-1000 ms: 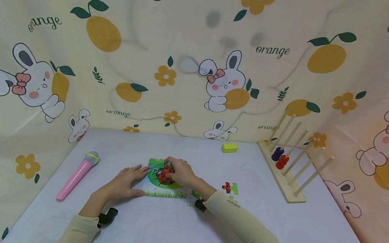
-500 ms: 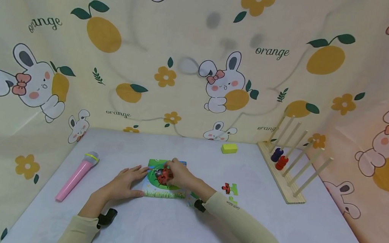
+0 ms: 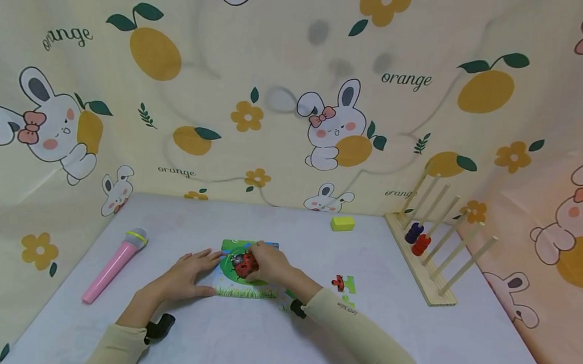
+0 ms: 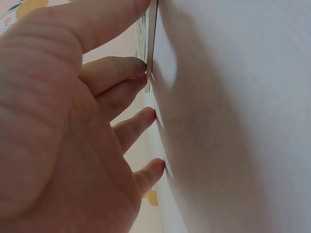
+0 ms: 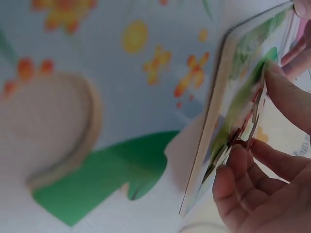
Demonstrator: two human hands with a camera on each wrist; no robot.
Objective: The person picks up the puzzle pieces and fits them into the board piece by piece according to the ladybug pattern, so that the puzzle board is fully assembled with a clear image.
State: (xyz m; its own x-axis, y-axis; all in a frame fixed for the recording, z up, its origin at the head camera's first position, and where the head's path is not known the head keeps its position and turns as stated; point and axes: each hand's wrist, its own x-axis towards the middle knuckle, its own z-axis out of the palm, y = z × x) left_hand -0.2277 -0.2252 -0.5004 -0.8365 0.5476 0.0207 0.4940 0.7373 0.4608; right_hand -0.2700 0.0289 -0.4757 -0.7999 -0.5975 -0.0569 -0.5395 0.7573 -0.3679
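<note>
A puzzle board [image 3: 245,294] with a ladybug picture and a grass strip lies flat on the table. My left hand [image 3: 186,276] rests at its left side, fingers spread and fairly straight; in the left wrist view fingertips [image 4: 141,68] touch the board's edge. My right hand [image 3: 273,265] is over the board's right half. In the right wrist view its thumb and fingers pinch a thin red ladybug puzzle piece [image 5: 257,114], tilted against the board's face. Part of the picture is hidden under this hand.
Loose puzzle pieces [image 3: 343,283] lie right of the board. A green piece [image 5: 116,165] is beneath the right wrist. A pink toy microphone [image 3: 114,266] lies left, a yellow block [image 3: 342,224] at the back, and a wooden peg rack [image 3: 421,261] at the right.
My right hand has shifted slightly toward the near side over the ladybug, uncovering some of the board's top right corner. The left hand stays at the board's left edge.
</note>
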